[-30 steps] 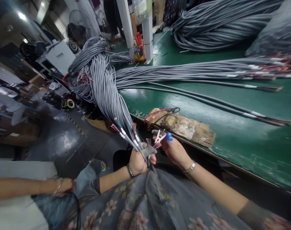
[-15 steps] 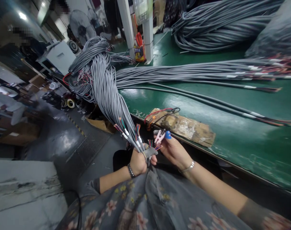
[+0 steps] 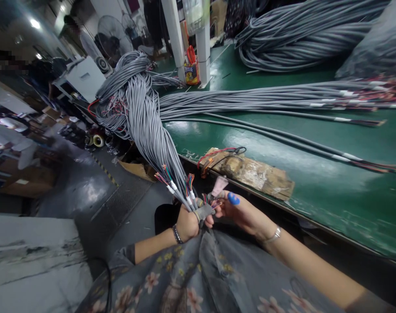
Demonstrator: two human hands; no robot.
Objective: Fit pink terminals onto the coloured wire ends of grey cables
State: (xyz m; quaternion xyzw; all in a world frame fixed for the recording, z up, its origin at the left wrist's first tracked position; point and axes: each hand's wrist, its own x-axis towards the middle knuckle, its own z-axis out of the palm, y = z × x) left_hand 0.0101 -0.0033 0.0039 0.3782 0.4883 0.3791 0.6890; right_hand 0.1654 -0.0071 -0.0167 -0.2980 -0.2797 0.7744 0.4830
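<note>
My left hand, a grey cover on its thumb, is closed round the ends of several grey cables. White bands and bare coloured wires stick out above the fist. A few fine coloured wires also show beside the thumb. My right hand, with blue wrapping on a digit, is pinched close against these wires. A small pink tool, smeared by motion, juts up from its fingers; its kind and working end cannot be made out.
A green workbench runs along the right, with stripped cables across it. A worn wooden block with red and black leads lies at the bench edge. A thick cable bundle hangs over the edge. People stand at the far left.
My right hand has moved in toward the wires by my left hand, and its fingers have closed there. The pink tool has turned. My left hand keeps its hold.
</note>
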